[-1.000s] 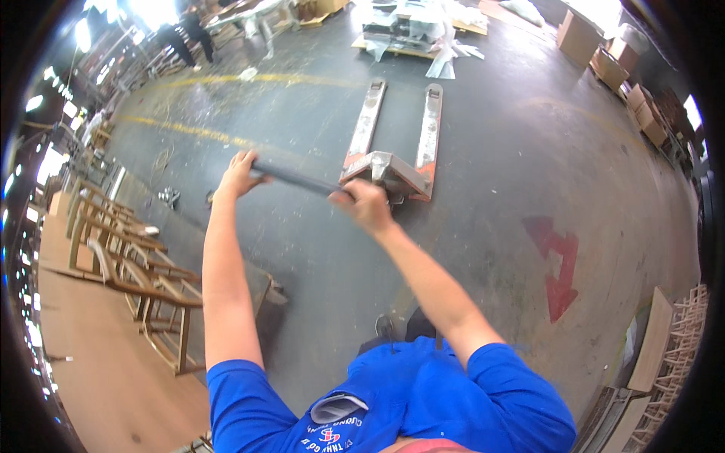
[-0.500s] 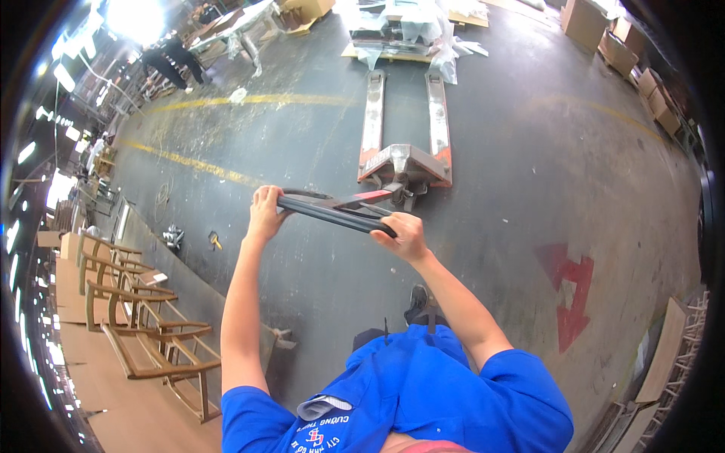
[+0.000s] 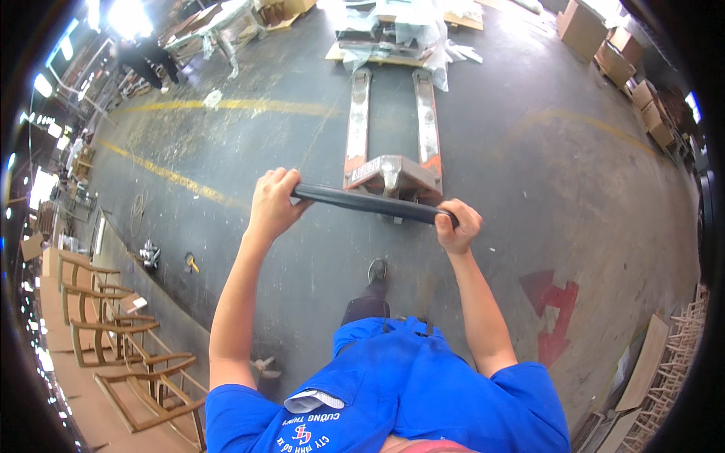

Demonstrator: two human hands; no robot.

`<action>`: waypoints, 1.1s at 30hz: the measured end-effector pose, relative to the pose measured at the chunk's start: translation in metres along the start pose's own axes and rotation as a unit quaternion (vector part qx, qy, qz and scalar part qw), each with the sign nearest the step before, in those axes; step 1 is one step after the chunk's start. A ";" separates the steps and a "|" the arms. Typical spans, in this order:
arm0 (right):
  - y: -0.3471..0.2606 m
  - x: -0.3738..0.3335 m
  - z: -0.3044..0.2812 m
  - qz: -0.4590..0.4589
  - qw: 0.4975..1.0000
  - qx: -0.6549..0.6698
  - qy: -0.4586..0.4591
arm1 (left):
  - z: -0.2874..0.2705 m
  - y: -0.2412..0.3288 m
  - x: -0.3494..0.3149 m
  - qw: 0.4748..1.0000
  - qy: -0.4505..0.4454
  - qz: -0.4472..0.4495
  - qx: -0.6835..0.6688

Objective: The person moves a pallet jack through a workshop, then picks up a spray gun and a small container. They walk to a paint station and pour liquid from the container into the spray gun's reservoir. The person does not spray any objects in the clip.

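My left hand [image 3: 275, 202] is closed around the left end of a black pallet jack handle [image 3: 370, 202]. Around the handle's right end, my right hand [image 3: 458, 225] is closed too. The handle lies crosswise in front of me, its right end a little lower. Beyond it stands the orange and grey pallet jack [image 3: 393, 174], worn and scuffed, its two forks pointing away from me. Their tips reach close to a wooden pallet [image 3: 370, 57] carrying a stack wrapped in clear plastic. The handle hides most of the jack's shaft and wheels.
Wooden chair frames [image 3: 124, 325] stand on cardboard at the left. Cardboard boxes [image 3: 581, 26] line the far right, and boards [image 3: 642, 370] lean at the near right. A person in dark trousers [image 3: 147, 60] is at the far left. A yellow tool [image 3: 192, 262] lies on the floor.
The handle has swung more squarely across in front of me, and my right hand has moved right with it. My forward foot has stepped ahead. The jack and pallet appear slightly farther left.
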State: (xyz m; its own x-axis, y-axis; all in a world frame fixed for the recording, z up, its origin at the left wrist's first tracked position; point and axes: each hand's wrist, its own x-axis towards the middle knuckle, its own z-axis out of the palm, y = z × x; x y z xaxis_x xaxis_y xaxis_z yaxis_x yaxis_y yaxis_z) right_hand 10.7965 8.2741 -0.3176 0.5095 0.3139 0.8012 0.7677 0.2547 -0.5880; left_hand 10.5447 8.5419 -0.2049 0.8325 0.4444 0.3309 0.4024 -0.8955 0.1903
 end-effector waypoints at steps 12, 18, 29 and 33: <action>-0.063 -0.005 -0.085 0.109 0.908 -0.035 -0.403 | -0.017 0.029 -0.061 0.935 -0.354 0.011 0.007; -0.106 -0.070 -0.113 0.079 0.929 -0.036 -0.359 | -0.016 0.064 -0.140 0.921 -0.389 0.022 -0.024; -0.071 0.044 -0.106 0.092 0.954 0.015 -0.285 | -0.049 0.069 -0.047 0.977 -0.207 0.024 -0.048; -0.022 0.101 -0.053 0.116 0.980 -0.034 -0.159 | -0.017 0.024 0.061 0.994 0.068 0.079 0.007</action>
State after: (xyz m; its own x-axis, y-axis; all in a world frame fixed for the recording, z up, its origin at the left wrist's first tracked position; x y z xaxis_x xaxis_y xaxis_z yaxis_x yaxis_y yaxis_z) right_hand 10.8515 8.2511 -0.2178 0.5340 0.6286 0.5655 0.6759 0.0845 -0.7321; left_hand 10.5985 8.5477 -0.1644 0.8267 0.2957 0.4787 0.2764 -0.9545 0.1123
